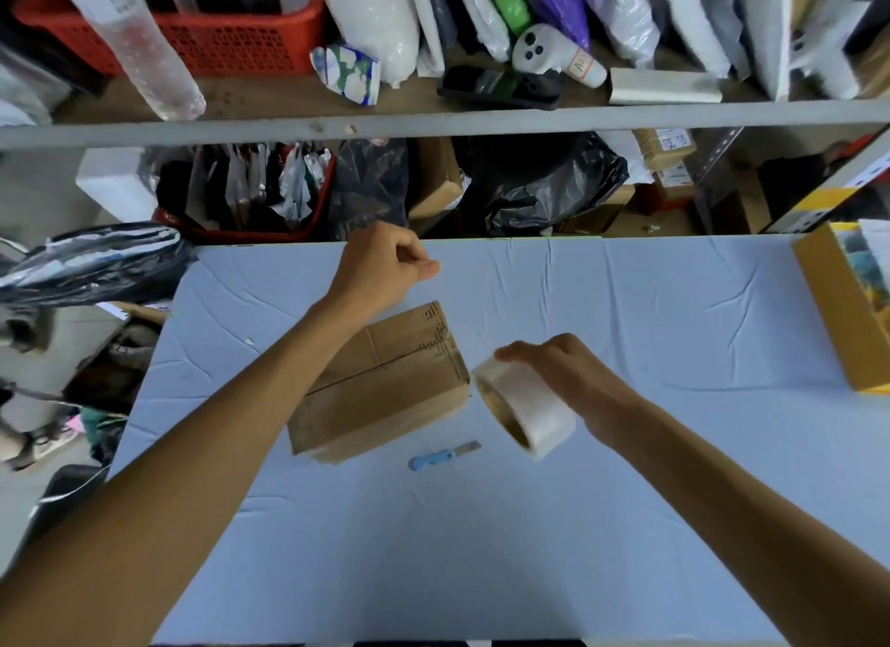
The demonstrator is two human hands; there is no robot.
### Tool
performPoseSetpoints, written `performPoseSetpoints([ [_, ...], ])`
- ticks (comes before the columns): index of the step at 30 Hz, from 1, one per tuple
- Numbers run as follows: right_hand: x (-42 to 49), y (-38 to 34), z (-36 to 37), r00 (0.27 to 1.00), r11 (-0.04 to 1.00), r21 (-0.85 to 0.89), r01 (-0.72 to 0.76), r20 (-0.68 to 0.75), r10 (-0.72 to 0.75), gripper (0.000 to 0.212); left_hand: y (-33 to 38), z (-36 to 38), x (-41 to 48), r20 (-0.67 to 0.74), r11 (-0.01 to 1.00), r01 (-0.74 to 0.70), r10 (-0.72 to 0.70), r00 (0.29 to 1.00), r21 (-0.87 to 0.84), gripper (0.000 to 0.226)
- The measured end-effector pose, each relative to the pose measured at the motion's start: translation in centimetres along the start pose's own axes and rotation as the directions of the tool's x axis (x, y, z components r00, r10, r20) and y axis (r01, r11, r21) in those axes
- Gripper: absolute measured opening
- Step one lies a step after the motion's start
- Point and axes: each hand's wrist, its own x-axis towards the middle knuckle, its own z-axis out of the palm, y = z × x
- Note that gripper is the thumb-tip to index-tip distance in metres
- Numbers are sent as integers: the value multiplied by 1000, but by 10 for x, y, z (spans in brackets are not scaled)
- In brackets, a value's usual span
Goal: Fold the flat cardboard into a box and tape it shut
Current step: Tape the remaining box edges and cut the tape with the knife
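Matt brown cardboard box (385, 386); glossy clear tape roll (525, 405); creased cloth table cover (626, 309)

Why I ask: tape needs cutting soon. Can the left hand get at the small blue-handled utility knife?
Probably, once freed: the knife lies uncovered beside the brown cardboard box, but the left hand seems to pinch clear tape.

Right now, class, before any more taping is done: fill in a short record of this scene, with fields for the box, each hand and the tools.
box: folded, flaps closed, lying on the blue table
right hand: grips the tape roll beside the box's right end
left hand: raised beyond the box, fingertips pinched; unclear whether they hold tape
knife: blue handle, lying in front of the box, untouched
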Motion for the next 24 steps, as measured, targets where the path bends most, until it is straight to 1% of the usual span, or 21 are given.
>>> performPoseSetpoints([
  [2,-4,2,-2,996,996,-19,85,29,-84,40,-4,-1,2,6,1000,1,-1,1000,27,9],
  [3,-6,3,-3,993,993,-23,116,26,-115,41,-6,-1,3,7,999,2,-3,1000,38,9],
  [5,-7,5,-3,993,992,-31,121,18,-121,50,-9,0,3,1,998,1,-1,1000,55,8],
  [7,-7,9,1,998,998,-24,63,19,-63,51,-10,5,1,8,997,-11,10,1000,78,8],
  [10,-6,15,11,997,997,38,-67,38,66,44,-11,15,-2,-3,992,-36,36,999,124,9],
  [12,-5,20,16,990,988,71,-138,42,135,48,-14,14,-1,-47,994,-21,26,999,107,9],
  [13,-6,23,18,986,983,82,-166,43,163,51,-15,12,1,-43,994,-23,28,999,106,9],
  [17,-7,35,22,985,982,72,-175,17,174,49,-16,7,8,122,988,-72,56,991,133,11],
  [20,-3,35,26,990,983,118,-142,-3,144,63,-20,6,11,139,991,-77,61,988,111,13],
  [24,0,33,33,987,976,146,-161,8,161,62,-28,8,14,160,991,-73,55,986,109,13],
])
